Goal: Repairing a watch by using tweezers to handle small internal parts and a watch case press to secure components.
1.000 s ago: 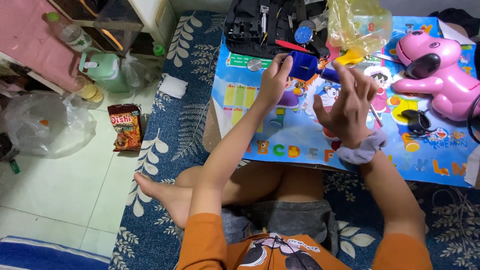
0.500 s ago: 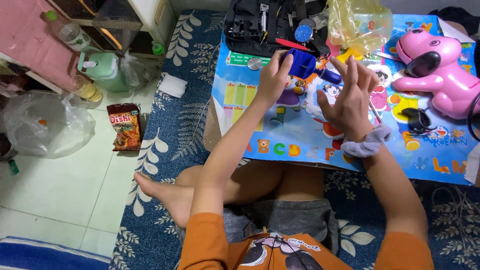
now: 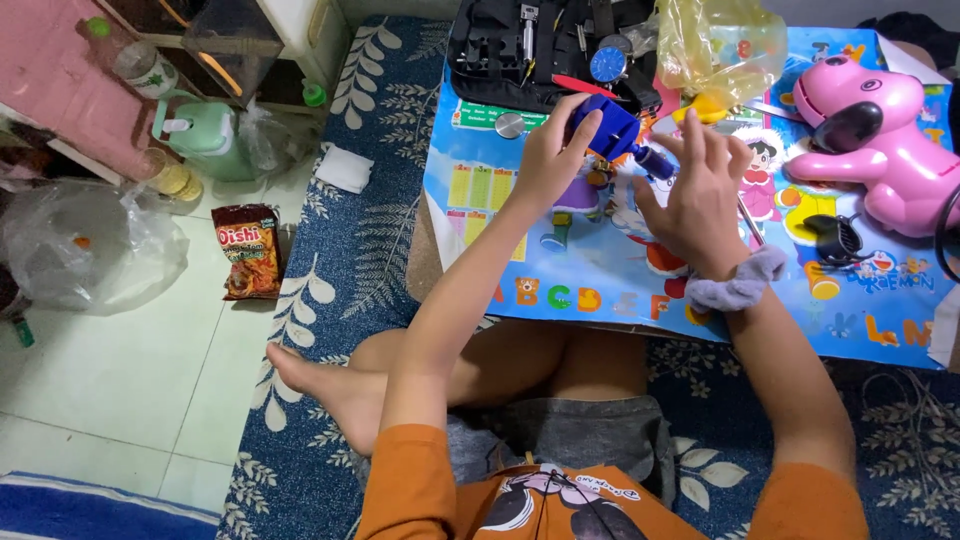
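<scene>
Blue tool block is sitting up off the bench, and I am pinching it from its near-left side with my left hand, thumb and fingers closed on its body. My right hand is coming in from the other side with fingers spread; its fingertips are touching or almost touching the small dark-blue knob that sticks out of the block toward that grip, and I cannot tell whether it is actually clenching on the knob or only resting against it. A grey scrunchie is riding on that wrist.

As for progress, I am judging this as the middle of the handling: the block is lifted and steadied, the second grip is only just arriving, and nothing looks finished or set aside yet.

Counting what I am seeing: one blue tool block between the two grips; one black tool case lying open just beyond the left grip; one round blue-faced dial on that case; one yellow plastic bag beyond the right grip; one pink dog toy well out to the right; one silver disc just left of the left grip; one snack packet on the floor, far left.
</scene>
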